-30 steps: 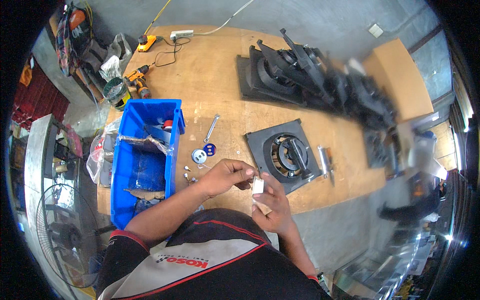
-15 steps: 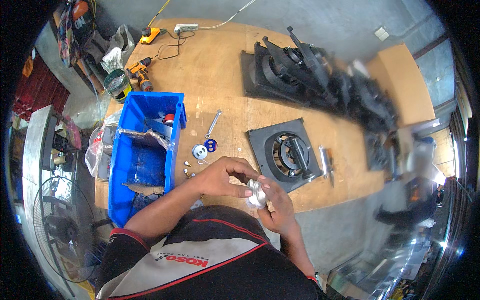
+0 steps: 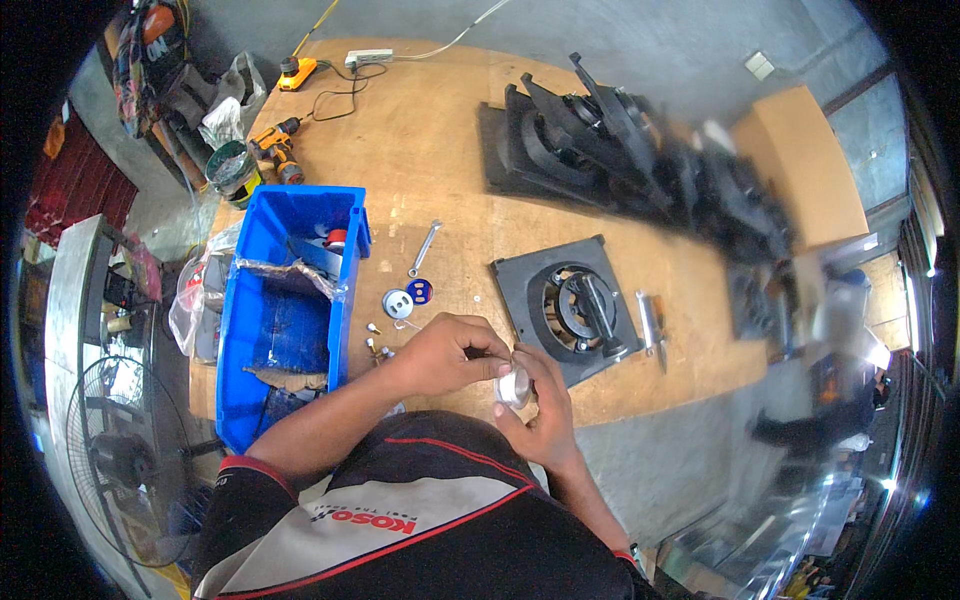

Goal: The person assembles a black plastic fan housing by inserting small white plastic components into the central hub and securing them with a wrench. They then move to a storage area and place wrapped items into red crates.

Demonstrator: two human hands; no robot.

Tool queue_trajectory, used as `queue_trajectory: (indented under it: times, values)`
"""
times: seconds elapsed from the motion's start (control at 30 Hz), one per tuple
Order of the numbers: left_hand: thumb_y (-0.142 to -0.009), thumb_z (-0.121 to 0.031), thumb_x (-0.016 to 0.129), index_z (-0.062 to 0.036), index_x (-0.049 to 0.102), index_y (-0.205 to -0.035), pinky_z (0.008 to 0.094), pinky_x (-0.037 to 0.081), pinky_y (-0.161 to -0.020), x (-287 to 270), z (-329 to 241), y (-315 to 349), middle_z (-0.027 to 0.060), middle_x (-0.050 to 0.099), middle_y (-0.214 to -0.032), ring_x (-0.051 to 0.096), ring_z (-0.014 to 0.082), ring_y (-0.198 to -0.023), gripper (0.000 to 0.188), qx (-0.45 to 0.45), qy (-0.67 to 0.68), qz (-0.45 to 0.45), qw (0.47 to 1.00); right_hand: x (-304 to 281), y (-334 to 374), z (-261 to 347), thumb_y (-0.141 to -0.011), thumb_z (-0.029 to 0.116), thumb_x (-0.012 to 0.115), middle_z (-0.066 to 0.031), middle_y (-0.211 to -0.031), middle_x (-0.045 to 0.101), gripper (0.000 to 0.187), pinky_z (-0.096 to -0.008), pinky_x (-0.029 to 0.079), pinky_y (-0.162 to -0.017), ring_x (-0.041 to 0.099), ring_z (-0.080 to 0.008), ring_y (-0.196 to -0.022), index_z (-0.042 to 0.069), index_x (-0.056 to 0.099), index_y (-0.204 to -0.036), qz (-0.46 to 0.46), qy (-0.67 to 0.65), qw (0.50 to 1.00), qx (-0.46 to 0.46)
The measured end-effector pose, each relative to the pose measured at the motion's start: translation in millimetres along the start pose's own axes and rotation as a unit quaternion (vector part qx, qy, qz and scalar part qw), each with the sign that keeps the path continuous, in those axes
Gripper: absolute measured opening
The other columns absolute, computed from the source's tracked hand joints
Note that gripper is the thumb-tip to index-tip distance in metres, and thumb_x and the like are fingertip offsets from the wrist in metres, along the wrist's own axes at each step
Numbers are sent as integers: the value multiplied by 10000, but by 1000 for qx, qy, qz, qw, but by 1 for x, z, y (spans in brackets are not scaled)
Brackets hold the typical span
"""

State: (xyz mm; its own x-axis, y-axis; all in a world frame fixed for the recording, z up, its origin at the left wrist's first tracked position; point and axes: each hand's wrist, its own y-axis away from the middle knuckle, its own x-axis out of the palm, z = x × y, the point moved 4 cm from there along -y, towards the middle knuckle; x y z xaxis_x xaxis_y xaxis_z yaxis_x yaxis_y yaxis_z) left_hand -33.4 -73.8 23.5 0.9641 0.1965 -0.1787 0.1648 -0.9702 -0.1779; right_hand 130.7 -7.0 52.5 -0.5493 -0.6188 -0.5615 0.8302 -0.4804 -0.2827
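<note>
A small roll of white thread seal tape [image 3: 512, 387] is held up in front of my chest, over the table's near edge. My right hand [image 3: 544, 420] grips it from the right, with fingers over the top and thumb at its lower side. My left hand [image 3: 456, 354] pinches at the roll's upper left edge. Whether a loose tape end sits between those fingertips is too small to see. Beyond my left hand lie a white slotted disc [image 3: 397, 303], a blue slotted disc [image 3: 421, 291] and several small brass fittings [image 3: 376, 347].
A blue bin [image 3: 335, 372] stands at the left. A wrench [image 3: 425, 248] lies beside it, with a cordless drill [image 3: 281, 150] behind. At the right is a square black plate with a round opening [image 3: 520, 300]; tools [image 3: 650, 325] lie beside it. More black parts [image 3: 600, 150] are stacked at the back.
The roll has turned in my right hand, so its flat round side shows more. My right thumb has shifted left and down along it. My left fingers stay close at its edge.
</note>
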Motion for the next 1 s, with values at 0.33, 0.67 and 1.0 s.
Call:
queue_trajectory:
  times: [0.33,0.67,1.0]
  values:
    - [-846,-215,784,-28,725,-917,312,523,-692,5,-2,1,89,709,-860,681,172,-797,209,32,-9,-63,997,-5,-12,-11,-888,150,655,-212,-1075,587,229,-415,479,-856,600,-364,-981,-15,626,-1046,-34,-3,999,4]
    - [-872,-63,743,5,658,-974,321,572,-763,2,16,5,110,700,-913,688,188,-834,149,-86,268,-35,959,-16,-14,-21,-921,120,645,-209,-1191,594,145,-400,480,-888,609,-319,-1040,1,649,-1004,-86,-43,995,-8]
    - [-840,-4,759,-46,456,-1242,299,558,-759,12,1,6,113,710,-920,705,181,-844,506,-85,341,101,931,-7,-17,-10,-898,37,631,-193,-1221,588,130,-362,503,-854,612,-291,-1072,17,673,-1019,-24,-93,995,-38]
